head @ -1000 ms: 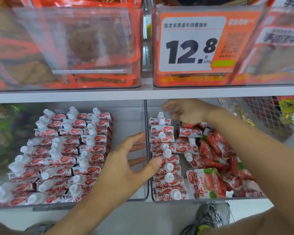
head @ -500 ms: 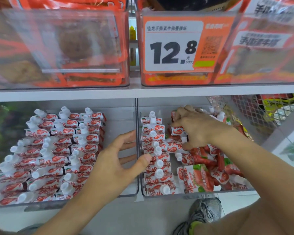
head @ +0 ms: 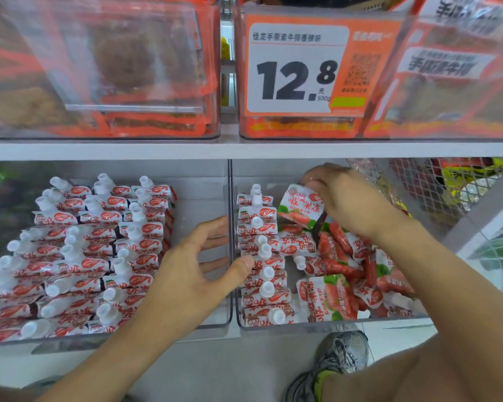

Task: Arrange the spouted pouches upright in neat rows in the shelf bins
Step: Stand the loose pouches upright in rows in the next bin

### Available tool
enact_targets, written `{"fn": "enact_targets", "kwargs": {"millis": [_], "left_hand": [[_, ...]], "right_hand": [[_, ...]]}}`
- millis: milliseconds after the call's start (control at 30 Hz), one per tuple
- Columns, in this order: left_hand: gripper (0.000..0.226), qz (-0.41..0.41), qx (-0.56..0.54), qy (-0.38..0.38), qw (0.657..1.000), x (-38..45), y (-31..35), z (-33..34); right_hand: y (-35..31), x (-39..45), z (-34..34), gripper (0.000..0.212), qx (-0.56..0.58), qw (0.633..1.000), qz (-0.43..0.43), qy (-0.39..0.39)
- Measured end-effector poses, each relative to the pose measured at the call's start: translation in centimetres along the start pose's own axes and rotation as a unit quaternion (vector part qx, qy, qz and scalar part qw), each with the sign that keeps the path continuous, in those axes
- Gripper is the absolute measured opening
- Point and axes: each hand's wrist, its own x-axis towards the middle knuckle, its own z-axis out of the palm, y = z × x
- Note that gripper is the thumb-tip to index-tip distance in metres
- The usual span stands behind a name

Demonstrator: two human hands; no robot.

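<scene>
Nearest us, our left hand [head: 192,271] has stayed put, fingers spread and relaxed across the divider [head: 230,256], thumb touching the standing row [head: 263,256] in the right bin [head: 331,324]; it grips nothing. Left of that hand, the left bin [head: 204,326] already holds upright rows. Just beyond the thumb, loose pouches [head: 346,291] lie jumbled below our right wrist. Farther in, our right hand [head: 346,204], which half a second ago was buried in that heap, has come up pinching one pouch [head: 298,207] by its top, lifted clear near the back of the bin. We judge it is headed for a second row beside the thumb-steadied one.
</scene>
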Motion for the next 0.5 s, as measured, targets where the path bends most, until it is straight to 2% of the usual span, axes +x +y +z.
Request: {"fn": "enact_targets", "kwargs": {"millis": [100, 167, 200, 267, 300, 367, 400, 433, 500], "left_hand": [[0.068, 0.000, -0.001, -0.001, 1.000, -0.1, 0.2, 0.1], [0.062, -0.002, -0.004, -0.001, 1.000, -0.1, 0.3, 0.1], [0.060, -0.003, -0.005, 0.001, 1.000, -0.1, 0.4, 0.1], [0.058, -0.002, -0.006, 0.003, 1.000, -0.1, 0.5, 0.2], [0.057, -0.001, -0.006, 0.004, 1.000, -0.1, 0.5, 0.2], [0.056, 0.001, -0.006, 0.001, 1.000, -0.1, 0.6, 0.2], [0.057, 0.003, -0.005, 0.000, 1.000, -0.1, 0.5, 0.2], [0.058, 0.004, -0.003, -0.001, 1.000, -0.1, 0.5, 0.1], [0.061, 0.006, 0.004, -0.001, 1.000, -0.1, 0.4, 0.1]], "right_hand": [[-0.4, 0.8, -0.3, 0.016, -0.015, 0.990, 0.040, 0.138], [-0.9, 1.5, 0.3, 0.006, -0.062, 0.982, 0.050, 0.174], [-1.1, 1.9, 0.7, 0.008, -0.067, 0.980, 0.053, 0.179], [-1.3, 2.8, 1.8, 0.013, -0.032, 0.988, 0.021, 0.149], [-1.2, 3.2, 2.5, 0.014, 0.019, 0.994, -0.003, 0.105], [-1.8, 3.4, 3.2, 0.022, 0.140, 0.989, -0.002, -0.039], [-2.0, 3.4, 3.6, 0.030, 0.159, 0.983, 0.013, -0.089], [-1.9, 3.5, 4.0, 0.038, 0.151, 0.982, 0.027, -0.107], [-1.4, 3.9, 4.4, 0.040, 0.116, 0.987, 0.063, -0.091]]}}
